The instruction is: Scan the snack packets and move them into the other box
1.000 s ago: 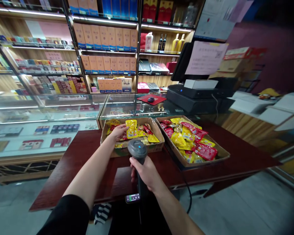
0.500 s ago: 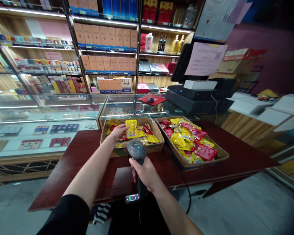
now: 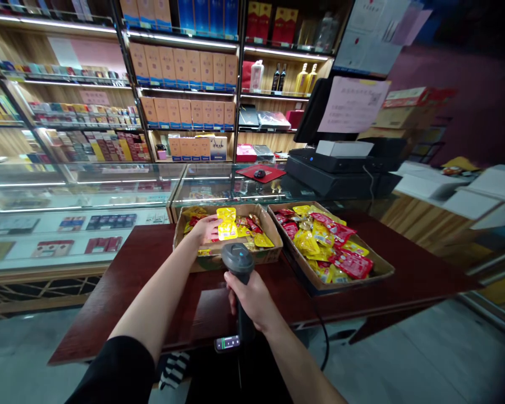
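Pinching a yellow packet [image 3: 226, 224] by its left side, the left hand [image 3: 207, 229] holds it upright over the left box [image 3: 261, 257], its face brightly lit. The right hand [image 3: 249, 296] is wrapped around the handle of a dark scanner [image 3: 238, 259], whose head is raised just in front of that box, toward the packet. Below the scanner, a small lit screen [image 3: 227, 343] shows by the near edge of the dark red tabletop [image 3: 122, 286].

The left box sits at the tabletop's far edge, with red and yellow packets inside. Just beside it, to the right, the right box [image 3: 384, 271] lies at an angle, more heavily filled with red and yellow packets. A black cable [image 3: 326, 336] hangs past the near edge, right of the right forearm.

Beyond the far edge stands a glass counter [image 3: 151, 191], carrying a mouse [image 3: 260, 174] on a red mat [image 3: 274, 173]. Stocked shelves [image 3: 185, 90] rise behind.
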A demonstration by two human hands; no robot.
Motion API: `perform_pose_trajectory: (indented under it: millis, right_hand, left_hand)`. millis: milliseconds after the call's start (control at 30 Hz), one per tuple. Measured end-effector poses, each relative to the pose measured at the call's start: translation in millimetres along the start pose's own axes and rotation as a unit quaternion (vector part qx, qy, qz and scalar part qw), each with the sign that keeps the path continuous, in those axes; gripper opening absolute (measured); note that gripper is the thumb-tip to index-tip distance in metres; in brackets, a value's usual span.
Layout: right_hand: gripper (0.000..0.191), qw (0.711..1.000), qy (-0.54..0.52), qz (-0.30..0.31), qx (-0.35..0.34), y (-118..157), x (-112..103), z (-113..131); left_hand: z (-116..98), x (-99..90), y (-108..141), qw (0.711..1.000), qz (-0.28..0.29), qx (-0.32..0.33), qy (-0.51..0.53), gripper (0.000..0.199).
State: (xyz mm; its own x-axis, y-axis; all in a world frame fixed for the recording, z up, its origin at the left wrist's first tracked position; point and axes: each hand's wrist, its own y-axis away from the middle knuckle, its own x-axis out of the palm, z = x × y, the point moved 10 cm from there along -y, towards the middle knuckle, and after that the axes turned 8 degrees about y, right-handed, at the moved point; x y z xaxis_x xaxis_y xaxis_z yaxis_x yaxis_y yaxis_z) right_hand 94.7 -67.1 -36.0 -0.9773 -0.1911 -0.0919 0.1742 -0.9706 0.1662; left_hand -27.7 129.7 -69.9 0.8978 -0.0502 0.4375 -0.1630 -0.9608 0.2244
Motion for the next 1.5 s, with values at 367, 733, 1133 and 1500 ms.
perform_pose_trajectory:
  millis: [367,733,1133,1500]
  right_hand:
    - [0.033,1.000,-0.013,-0.022,0.009,-1,-11,0]
    - [0.026,0.988,-0.044,-0.115,-0.090,-29,-58,33]
    - [0.007,0.982,-0.103,-0.151,0.051,-125,-183,50]
    - [0.012,0.945,-0.092,-0.314,0.003,-101,-326,63]
  left_hand:
    - [1,-1.6,2,1.000,-0.022,-0.011,-0.005,0.042]
    - [-2,15.5,10,1.000,0.021,-0.010,-0.010,0.029]
    - [6,148.2,-21,0.993,0.087,-0.084,0.017,0.024]
    - [21,234.6,-75,0.991,0.078,-0.045,-0.094,0.019]
